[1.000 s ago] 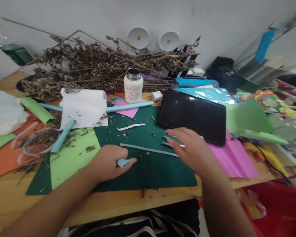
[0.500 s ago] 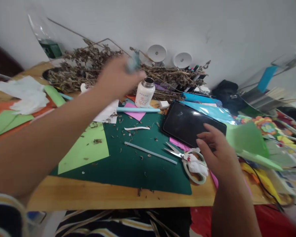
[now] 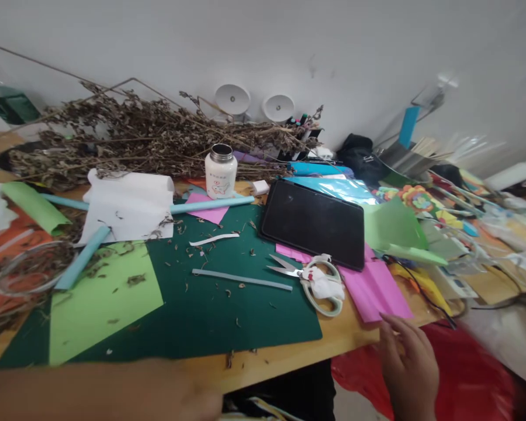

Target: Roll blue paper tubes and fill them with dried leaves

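My left hand (image 3: pixel 193 394) is a motion blur at the bottom edge, low in front of the table. Its fingers cannot be made out, nor whether it holds anything. My right hand (image 3: pixel 409 359) is by the front edge, below the pink paper (image 3: pixel 377 292), its fingers loosely apart with nothing seen in them. Left of that paper lie white-handled scissors (image 3: pixel 322 286), blades spread. An uncapped white bottle (image 3: pixel 221 174) stands upright at the back of the green cutting mat (image 3: pixel 245 321). A thin pale-blue strip (image 3: pixel 241 279) and a white strip (image 3: pixel 213 240) lie on the mat.
A black tablet (image 3: pixel 313 222) lies right of the bottle. Dried plant stems (image 3: pixel 135 128) heap along the wall. Green paper (image 3: pixel 109 304), white paper (image 3: pixel 127 204) and blue paper tubes (image 3: pixel 83 257) cover the left side. A red plastic bag (image 3: pixel 464 374) is below the right edge.
My left hand has come down from above the bottle to the bottom edge; the blurred teal thing in it no longer shows. My right hand moved down from the tablet. The view turned right.
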